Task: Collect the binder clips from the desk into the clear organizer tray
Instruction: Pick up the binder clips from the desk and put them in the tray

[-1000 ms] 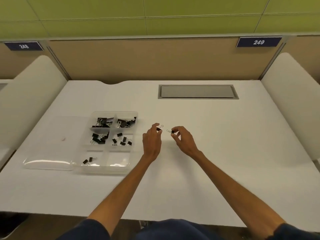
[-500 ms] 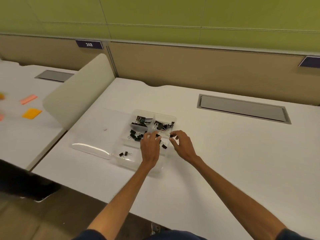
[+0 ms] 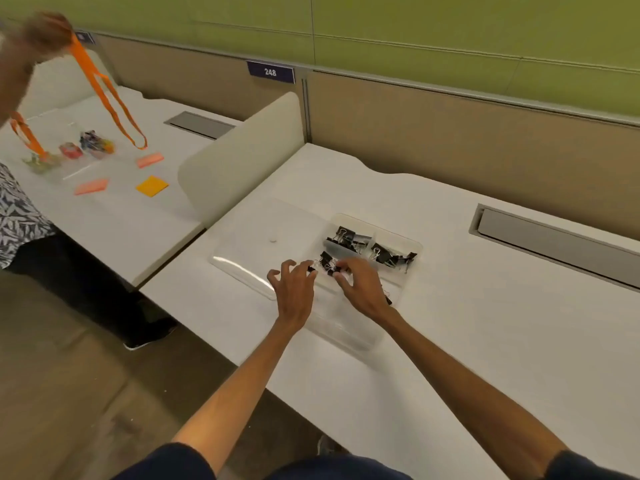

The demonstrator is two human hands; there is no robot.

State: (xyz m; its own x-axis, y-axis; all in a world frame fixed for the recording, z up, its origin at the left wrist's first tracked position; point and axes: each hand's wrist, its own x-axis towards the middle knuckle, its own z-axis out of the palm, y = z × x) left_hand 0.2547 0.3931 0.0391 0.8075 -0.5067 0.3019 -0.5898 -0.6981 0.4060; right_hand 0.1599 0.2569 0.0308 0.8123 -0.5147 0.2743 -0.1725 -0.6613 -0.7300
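Observation:
The clear organizer tray [image 3: 410, 244] lies on the white desk, its clear lid [image 3: 263, 233] lying flat to its left. Black binder clips fill the far-left compartment [image 3: 346, 236], the far-right one [image 3: 389, 257] and the middle-left one [image 3: 325, 260]. Both hands hover over the tray's middle row. My left hand [image 3: 294, 287] pinches a small black binder clip [image 3: 311, 268] at its thumb and forefinger, the other fingers spread. My right hand [image 3: 362, 287], slightly blurred, pinches another small clip [image 3: 333, 272]. My hands hide the near compartments.
A grey cable hatch [image 3: 554, 242] is set into the desk at the back right. A rounded divider panel [image 3: 239, 168] separates a neighbouring desk with orange sticky notes [image 3: 151, 185], where another person [image 3: 20, 216] holds an orange lanyard [image 3: 104, 88]. The desk's front edge runs just left of the lid.
Both hands carried their clips left from the open desk to above the tray. My head turned left, bringing the neighbouring desk and the other person into view.

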